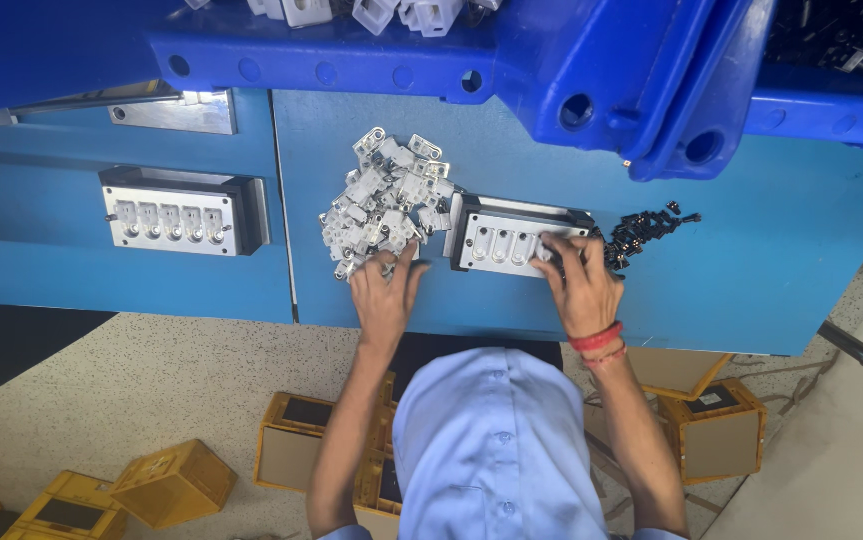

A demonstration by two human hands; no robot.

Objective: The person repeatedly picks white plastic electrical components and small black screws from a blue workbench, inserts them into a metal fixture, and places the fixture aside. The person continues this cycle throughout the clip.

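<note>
White parts (383, 205) under curled left fingers (392, 268)

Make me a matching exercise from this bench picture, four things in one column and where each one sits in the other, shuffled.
Things:
1. Pile of white plastic parts
2. Heap of small black screws
3. Loaded metal jig with white pieces
4. Yellow boxes

Places:
A. On the floor below the blue bench
B. Under the left hand's fingertips
C. Far left of the bench, away from both hands
D. Beside the right hand, right of the middle jig

Pairs: 1-B, 2-D, 3-C, 4-A
</note>
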